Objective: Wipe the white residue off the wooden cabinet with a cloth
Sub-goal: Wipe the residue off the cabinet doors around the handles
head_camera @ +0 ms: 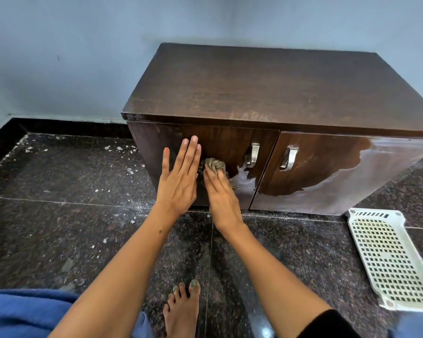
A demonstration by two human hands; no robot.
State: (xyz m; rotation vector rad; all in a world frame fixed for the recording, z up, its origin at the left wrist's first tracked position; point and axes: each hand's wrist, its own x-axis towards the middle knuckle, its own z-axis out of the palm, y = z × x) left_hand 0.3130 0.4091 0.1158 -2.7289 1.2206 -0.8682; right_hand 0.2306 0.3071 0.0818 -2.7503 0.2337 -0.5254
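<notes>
Dark brown wooden cabinet sits on black speckled stone floor, back against pale blue wall. Two doors w/ metal handles: left handle, right handle.

Left hand laid flat on left door, fingers straight and together, palm against the wood, holding nothing. Right hand just beside it, fingers extended, pressing a bunched grey-brown cloth against the same door; the cloth pokes out above the fingertips. Can't tell if thumb wraps the cloth; it looks pressed, not clenched. The two hands almost touch at the knuckles.

White residue covers most of right door's right and lower part in a hazy film, w/ a smaller patch at lower right corner of left door, next to the cloth. Faint whitish streaks along top front edge of the cabinet. Door area around the hands is dark and mostly clean.

White flecks scattered on floor left of cabinet. White perforated plastic tray lies on floor at right, near cabinet's lower right corner. Bare foot at bottom centre, blue fabric bottom left.
</notes>
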